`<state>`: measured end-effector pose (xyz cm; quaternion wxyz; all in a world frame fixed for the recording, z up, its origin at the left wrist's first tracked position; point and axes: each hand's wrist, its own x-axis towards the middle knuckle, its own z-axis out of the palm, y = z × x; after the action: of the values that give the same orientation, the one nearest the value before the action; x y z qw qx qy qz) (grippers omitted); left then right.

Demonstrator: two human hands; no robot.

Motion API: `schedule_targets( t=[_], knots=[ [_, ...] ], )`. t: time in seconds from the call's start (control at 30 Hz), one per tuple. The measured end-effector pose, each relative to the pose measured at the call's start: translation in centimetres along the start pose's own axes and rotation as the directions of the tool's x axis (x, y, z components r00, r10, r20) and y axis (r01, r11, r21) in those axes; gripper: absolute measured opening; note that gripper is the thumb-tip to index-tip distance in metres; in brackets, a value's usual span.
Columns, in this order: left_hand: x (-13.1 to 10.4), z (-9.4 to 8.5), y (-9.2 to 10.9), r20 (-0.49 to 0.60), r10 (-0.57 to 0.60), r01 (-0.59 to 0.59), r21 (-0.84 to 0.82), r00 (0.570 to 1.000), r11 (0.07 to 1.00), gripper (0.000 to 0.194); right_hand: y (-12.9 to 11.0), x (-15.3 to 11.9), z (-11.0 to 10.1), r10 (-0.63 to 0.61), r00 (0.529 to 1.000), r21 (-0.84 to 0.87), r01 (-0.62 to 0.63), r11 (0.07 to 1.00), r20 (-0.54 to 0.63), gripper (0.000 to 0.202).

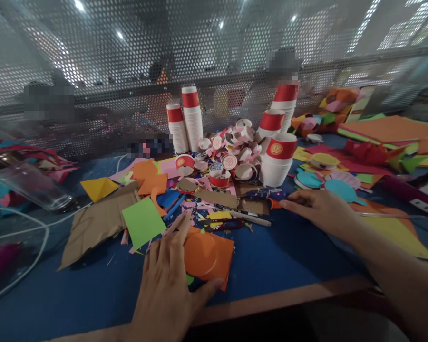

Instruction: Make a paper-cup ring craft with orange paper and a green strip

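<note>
My left hand (171, 280) lies with fingers spread over the left edge of an orange paper square (209, 254), which bears a round outline. My right hand (312, 206) reaches in from the right, its fingertips at the orange end of a dark blue glue gun (266, 193) with a small red light. The fingers there are pressed together around that part. Beyond my left hand lies a green paper square (143, 222). Pens and a pale stick (251, 218) rest among small paper scraps between the hands.
Stacked paper cups (278, 166) stand behind a heap of cut cup pieces (231, 142). Cardboard (92, 228), a clear tumbler (39, 185) and a white cable (44, 237) lie left. Coloured paper (392, 130) covers the right. A perforated metal screen (207, 52) rises behind.
</note>
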<state>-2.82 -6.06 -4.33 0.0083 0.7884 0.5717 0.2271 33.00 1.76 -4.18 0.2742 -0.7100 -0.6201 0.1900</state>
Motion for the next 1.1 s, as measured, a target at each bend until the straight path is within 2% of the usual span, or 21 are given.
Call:
schedule_targets(
  t=[0.13, 0.3, 0.4, 0.47, 0.53, 0.67, 0.8, 0.9, 1.1],
  knots=[
    [0.2, -0.1, 0.1, 0.015, 0.010, -0.010, -0.003, 1.000, 1.000, 0.107, 0.2, 0.1, 0.1, -0.029, 1.000, 0.022, 0.029, 0.999, 0.002, 0.044],
    [0.6, -0.6, 0.1, 0.076, 0.006, -0.008, 0.027, 0.997, 1.000, 0.093, 0.0, 0.1, 0.0, -0.068, 0.998, 0.014, 0.068, 0.998, -0.007, 0.041],
    [0.8, -0.6, 0.1, 0.073, 0.021, -0.023, 0.030, 0.997, 0.999, 0.082, -0.1, 0.1, -0.1, -0.006, 1.000, 0.045, 0.006, 0.999, 0.004, 0.040],
    [0.8, -0.5, 0.0, 0.079, 0.022, -0.025, 0.027, 0.997, 0.999, 0.078, -0.2, 0.1, -0.1, 0.064, 0.998, 0.127, -0.067, 0.990, 0.029, 0.042],
    [0.9, -0.4, -0.2, 0.099, 0.019, -0.021, 0.018, 0.995, 1.000, 0.077, -0.3, -0.1, -0.2, 0.113, 0.992, 0.227, -0.121, 0.966, 0.048, 0.043],
    [1.6, -0.6, -0.7, 0.175, 0.058, -0.054, -0.026, 0.983, 0.998, 0.081, -0.6, -0.7, -0.4, 0.132, 0.990, 0.358, -0.139, 0.923, 0.043, 0.040],
    [2.2, -1.3, -1.1, 0.232, 0.088, -0.073, -0.070, 0.969, 0.995, 0.082, -1.3, -1.2, -0.9, 0.200, 0.978, 0.559, -0.197, 0.805, 0.056, 0.036],
    [2.2, -1.5, -0.9, 0.204, 0.046, -0.037, -0.049, 0.978, 0.998, 0.086, -1.7, -1.5, -1.1, 0.228, 0.971, 0.690, -0.216, 0.690, 0.076, 0.035],
    [1.4, -1.2, 0.5, 0.129, -0.037, 0.040, -0.018, 0.991, 0.999, 0.097, -1.7, -1.8, -1.4, 0.255, 0.960, 0.825, -0.239, 0.512, 0.119, 0.034]
  ],
)
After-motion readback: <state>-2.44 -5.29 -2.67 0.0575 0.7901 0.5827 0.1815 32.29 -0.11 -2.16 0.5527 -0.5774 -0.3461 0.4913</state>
